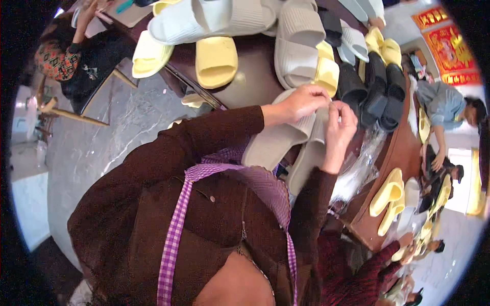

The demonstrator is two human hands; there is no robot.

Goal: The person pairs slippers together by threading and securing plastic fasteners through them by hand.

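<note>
My left hand (301,102) and my right hand (341,125) meet over a pair of pale grey slide slippers (275,143) that lean from the table edge toward my chest. The left hand lies on the strap of the upper slipper. Fingertips of both hands pinch together at the strap's edge; whatever small thing is between them is too small to make out. My dark brown sleeves and a purple checked apron strap fill the lower part of the view.
The brown table (250,81) carries several slippers: white (204,20), yellow (217,58), grey (298,46), black (380,92). Clear plastic bags (362,163) lie at my right. Other people work at the far right (444,104) and upper left (76,51). Grey marble floor lies to the left.
</note>
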